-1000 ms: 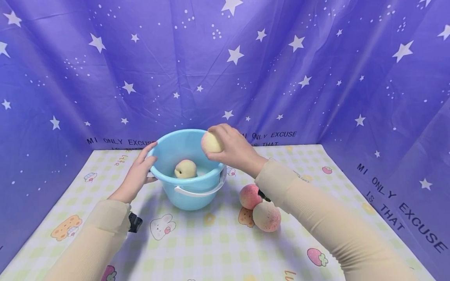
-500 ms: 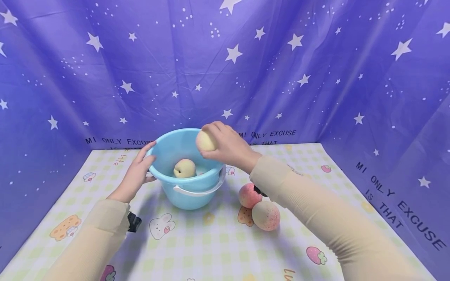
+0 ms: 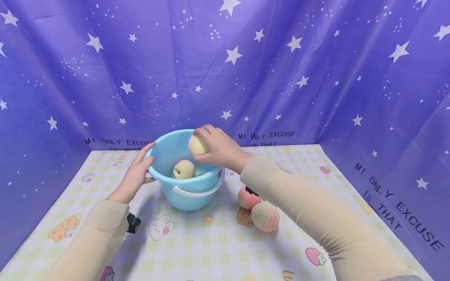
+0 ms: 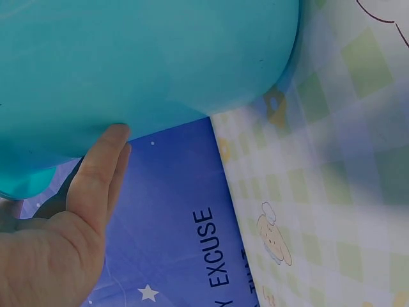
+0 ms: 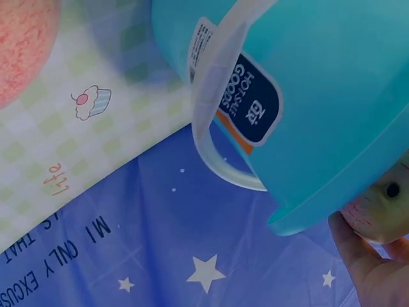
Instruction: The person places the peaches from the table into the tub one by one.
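Observation:
A light-blue bucket [image 3: 190, 195] stands upright on the table, and one pale peach [image 3: 184, 169] lies inside it. My left hand [image 3: 135, 175] holds the bucket's left side at the rim; in the left wrist view its fingers [image 4: 96, 173] lie against the outer wall. Above the right part of the bucket's opening, my right hand [image 3: 219, 147] grips another pale peach [image 3: 198, 145]. The right wrist view has this held peach [image 5: 383, 208] beside the rim, a dark hole showing in it. Part of it is hidden by the hand.
Right of the bucket, a pink peach [image 3: 249, 198] and a pale pink-speckled peach [image 3: 265, 216] lie close together on the checked tablecloth [image 3: 197, 249]. A white handle [image 3: 197, 193] hangs at the bucket's front. Behind the table hangs a purple star-patterned curtain [image 3: 197, 58].
My right hand has moved left with its peach, farther over the bucket's opening. My left hand stays on the rim, and the peach inside has not visibly moved.

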Tool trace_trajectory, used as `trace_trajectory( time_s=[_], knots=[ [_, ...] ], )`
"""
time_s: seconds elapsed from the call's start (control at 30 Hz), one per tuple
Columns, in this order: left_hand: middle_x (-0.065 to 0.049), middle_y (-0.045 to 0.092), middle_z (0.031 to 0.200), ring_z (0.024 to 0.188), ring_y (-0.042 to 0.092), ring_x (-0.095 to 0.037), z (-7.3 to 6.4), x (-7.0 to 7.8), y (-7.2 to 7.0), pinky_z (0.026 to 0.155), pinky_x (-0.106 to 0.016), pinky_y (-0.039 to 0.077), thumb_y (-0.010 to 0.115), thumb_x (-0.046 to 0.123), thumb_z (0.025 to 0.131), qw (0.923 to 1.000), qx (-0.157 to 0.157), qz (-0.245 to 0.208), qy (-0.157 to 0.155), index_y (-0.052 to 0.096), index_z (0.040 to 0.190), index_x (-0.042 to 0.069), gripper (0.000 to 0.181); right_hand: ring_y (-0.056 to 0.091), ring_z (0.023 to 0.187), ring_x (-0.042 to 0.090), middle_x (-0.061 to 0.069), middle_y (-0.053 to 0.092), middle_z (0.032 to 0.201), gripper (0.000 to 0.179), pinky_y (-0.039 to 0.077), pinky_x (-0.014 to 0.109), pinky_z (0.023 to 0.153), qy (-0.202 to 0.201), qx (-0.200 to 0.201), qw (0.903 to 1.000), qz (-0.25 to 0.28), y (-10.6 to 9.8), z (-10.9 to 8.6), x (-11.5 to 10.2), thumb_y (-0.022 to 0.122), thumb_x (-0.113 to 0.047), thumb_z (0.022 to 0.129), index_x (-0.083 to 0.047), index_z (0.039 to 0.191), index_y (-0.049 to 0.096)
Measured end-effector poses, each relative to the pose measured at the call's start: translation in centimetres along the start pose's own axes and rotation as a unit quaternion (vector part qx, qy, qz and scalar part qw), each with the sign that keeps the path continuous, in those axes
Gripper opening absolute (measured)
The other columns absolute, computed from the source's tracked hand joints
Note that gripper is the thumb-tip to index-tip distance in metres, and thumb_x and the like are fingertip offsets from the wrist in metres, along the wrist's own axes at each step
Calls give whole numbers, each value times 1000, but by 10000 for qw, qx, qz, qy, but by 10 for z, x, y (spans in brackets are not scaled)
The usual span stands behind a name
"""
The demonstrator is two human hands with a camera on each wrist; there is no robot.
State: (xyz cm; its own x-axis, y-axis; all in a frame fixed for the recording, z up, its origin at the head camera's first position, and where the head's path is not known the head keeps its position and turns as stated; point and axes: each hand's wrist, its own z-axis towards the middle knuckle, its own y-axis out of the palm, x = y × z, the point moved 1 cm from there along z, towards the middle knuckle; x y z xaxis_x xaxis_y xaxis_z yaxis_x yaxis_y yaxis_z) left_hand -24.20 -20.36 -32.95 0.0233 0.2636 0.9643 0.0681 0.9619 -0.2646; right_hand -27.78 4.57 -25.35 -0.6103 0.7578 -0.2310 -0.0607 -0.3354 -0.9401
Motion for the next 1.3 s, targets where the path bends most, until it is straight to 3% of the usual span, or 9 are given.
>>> trace_trajectory(
  time_s=[0.8,1.3],
  knots=[
    [-13,3,167,147,21,-48,0,1,0,108,-63,41,34,31,103,10000,1,-1,-45,10,160,29,62,58,111,25,8,53,136,64,55,39,89,294,-536,9971,448,9,14,-14,73,-43,84,-20,139,50],
    [-14,4,167,147,21,-48,1,1,-1,108,-63,41,34,31,103,10000,-4,-10,-52,11,160,29,62,57,114,24,9,56,134,68,53,38,95,138,-508,9978,408,11,19,-18,71,-45,84,-17,141,49]
  ],
)
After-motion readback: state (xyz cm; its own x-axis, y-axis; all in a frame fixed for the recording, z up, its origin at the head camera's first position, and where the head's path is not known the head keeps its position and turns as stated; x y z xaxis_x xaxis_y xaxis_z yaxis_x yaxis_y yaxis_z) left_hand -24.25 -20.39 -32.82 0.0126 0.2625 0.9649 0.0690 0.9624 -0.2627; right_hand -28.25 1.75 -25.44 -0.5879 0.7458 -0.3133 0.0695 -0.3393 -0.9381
